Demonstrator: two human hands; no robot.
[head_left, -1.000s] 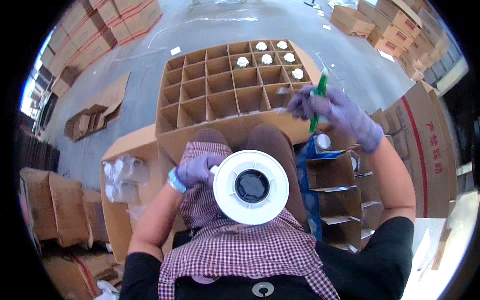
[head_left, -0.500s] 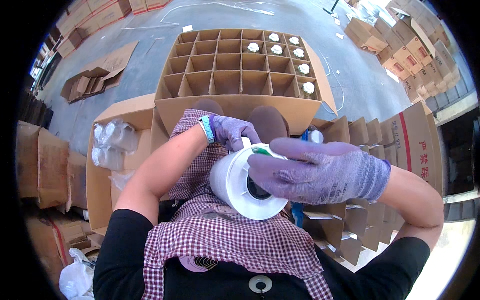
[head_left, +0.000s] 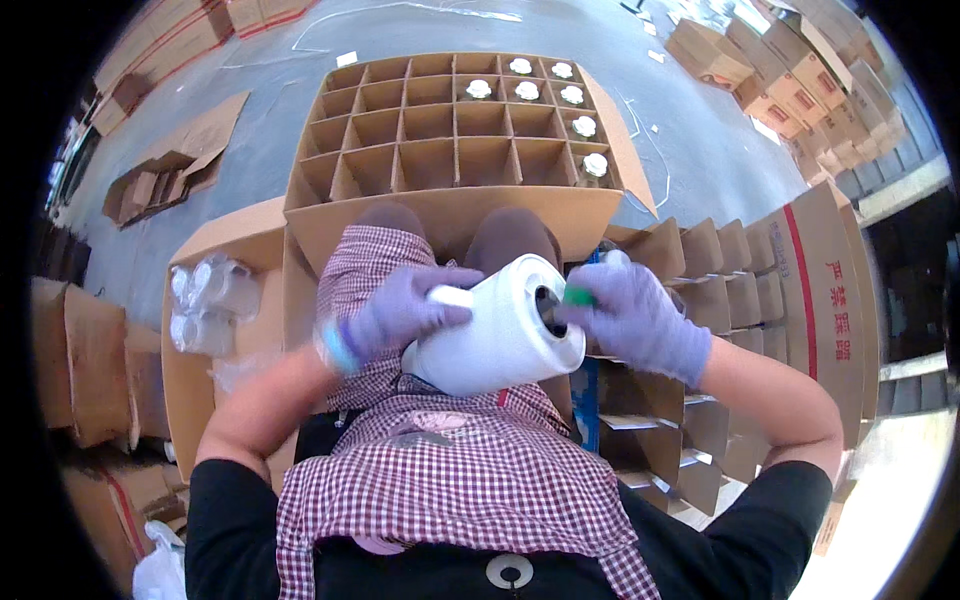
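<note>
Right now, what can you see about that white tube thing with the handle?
The white container is tube-shaped and looks plastic. A stubby white handle sticks out, held by the left hand. Its wide round end, with a dark opening, faces the right hand, which holds a green thing there; whether that touches the rim is unclear. The container tilts above the person's lap.

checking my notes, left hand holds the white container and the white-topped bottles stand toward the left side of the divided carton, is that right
One thing is wrong: the white-topped bottles stand toward the right side of the divided carton, as the head view shows. The left hand does hold the white container.
</note>
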